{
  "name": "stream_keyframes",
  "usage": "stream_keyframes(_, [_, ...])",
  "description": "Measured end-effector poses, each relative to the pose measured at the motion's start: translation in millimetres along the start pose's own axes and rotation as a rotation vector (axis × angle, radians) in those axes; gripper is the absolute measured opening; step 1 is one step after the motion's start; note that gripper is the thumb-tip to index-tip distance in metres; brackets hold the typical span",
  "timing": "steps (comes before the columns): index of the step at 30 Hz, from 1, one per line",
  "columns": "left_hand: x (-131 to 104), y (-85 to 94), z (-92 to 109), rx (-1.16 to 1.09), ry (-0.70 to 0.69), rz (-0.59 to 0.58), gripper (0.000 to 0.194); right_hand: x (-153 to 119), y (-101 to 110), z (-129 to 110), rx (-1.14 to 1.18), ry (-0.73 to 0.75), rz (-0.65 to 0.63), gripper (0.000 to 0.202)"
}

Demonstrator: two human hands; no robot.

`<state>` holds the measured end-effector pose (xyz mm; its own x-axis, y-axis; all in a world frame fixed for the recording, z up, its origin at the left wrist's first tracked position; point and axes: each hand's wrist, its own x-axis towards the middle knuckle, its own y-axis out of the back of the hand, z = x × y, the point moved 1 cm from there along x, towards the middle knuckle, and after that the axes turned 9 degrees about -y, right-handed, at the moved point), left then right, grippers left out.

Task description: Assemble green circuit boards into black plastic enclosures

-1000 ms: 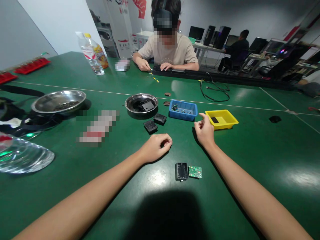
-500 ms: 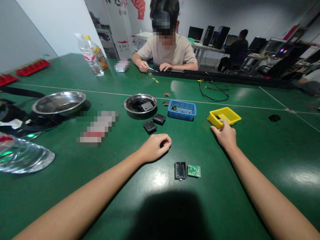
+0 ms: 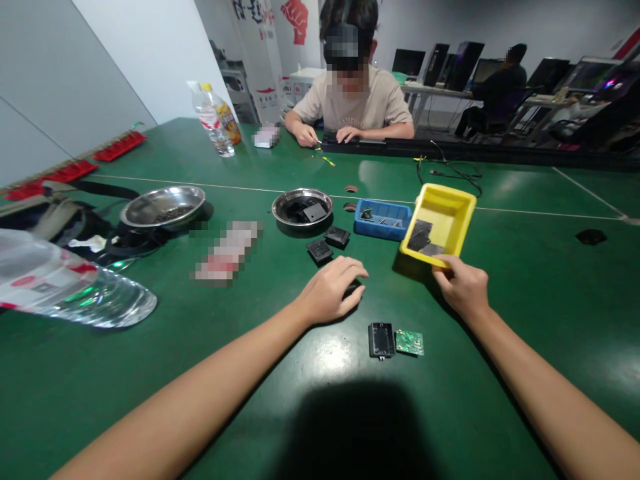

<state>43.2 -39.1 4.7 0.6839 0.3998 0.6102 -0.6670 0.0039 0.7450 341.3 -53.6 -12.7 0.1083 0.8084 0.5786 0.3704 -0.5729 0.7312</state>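
My right hand (image 3: 463, 287) grips the near rim of a yellow bin (image 3: 465, 223), which is tilted up toward me with dark flat pieces (image 3: 420, 235) at its lower left. My left hand (image 3: 334, 290) is over the table with thumb and fingers apart, holding nothing. Just beyond it are two black closed boxes (image 3: 319, 251). Nearer to me lie an open black case (image 3: 381, 341) and, touching its right side, a green circuit board (image 3: 409, 342). A blue bin (image 3: 383, 230) with small metal parts stands left of the yellow one.
A steel dish (image 3: 303, 225) holds black parts; another dish (image 3: 135, 217) stands left. A large bottle (image 3: 75, 280) lies at the left edge. Across the green table (image 3: 250, 427), a person (image 3: 353, 100) works near cables (image 3: 455, 172).
My right hand has taken hold of the yellow bin, raised and tilted it toward me. My left hand's fingers have opened. The whole view has shifted, with things now further right.
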Motion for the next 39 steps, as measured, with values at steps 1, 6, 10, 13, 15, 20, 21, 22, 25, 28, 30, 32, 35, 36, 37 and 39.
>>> stream_keyframes(1, [0,0.9,2,0.049,-0.044,0.020,0.018,-3,-2,-7,0.030,0.102,-0.020,0.024])
stream_keyframes(6, [4,2.0,10,0.266,-0.235,0.018,0.026,-14,-12,-33,0.087,0.503,-0.077,0.020])
stream_keyframes(10, [8,0.2,15,0.372,-0.261,-0.100,0.020,-18,-13,-45,0.050,0.683,-0.059,0.023])
stream_keyframes(13, [9,-2.3,17,0.420,-0.217,-0.174,0.022,-19,-12,-50,0.034,0.713,-0.044,0.024])
stream_keyframes(15, [8,-4.2,16,0.442,-0.174,-0.208,0.026,-20,-12,-50,0.037,0.709,-0.051,0.024])
stream_keyframes(20, [8,-6.3,14,0.445,-0.109,-0.273,0.031,-19,-12,-50,0.031,0.707,-0.053,0.024])
stream_keyframes(21, [9,-6.1,14,0.438,-0.106,-0.278,0.031,-19,-12,-50,0.026,0.708,-0.052,0.024])
stream_keyframes(22, [9,-5.8,14,0.432,-0.104,-0.282,0.031,-19,-11,-50,0.022,0.710,-0.052,0.024])
stream_keyframes(25, [11,-4.9,15,0.425,-0.104,-0.283,0.030,-18,-10,-51,0.019,0.712,-0.059,0.025])
stream_keyframes(28, [11,-4.6,14,0.428,-0.115,-0.272,0.031,-18,-10,-50,0.029,0.699,-0.082,0.025])
stream_keyframes(30, [11,-4.8,13,0.419,-0.121,-0.257,0.031,-18,-11,-50,0.046,0.685,-0.101,0.025])
stream_keyframes(32, [10,-4.9,13,0.392,-0.126,-0.248,0.029,-18,-11,-49,0.060,0.673,-0.111,0.025])
stream_keyframes(35, [10,-5.1,12,0.335,-0.135,-0.238,0.028,-18,-12,-48,0.055,0.668,-0.107,0.023])
stream_keyframes(36, [10,-5.3,12,0.315,-0.142,-0.234,0.027,-19,-13,-47,0.051,0.668,-0.106,0.023])
stream_keyframes(37, [9,-5.5,11,0.297,-0.151,-0.228,0.027,-19,-13,-47,0.046,0.666,-0.106,0.023])
stream_keyframes(39, [8,-6.1,10,0.266,-0.172,-0.198,0.027,-19,-13,-46,0.039,0.661,-0.107,0.023])
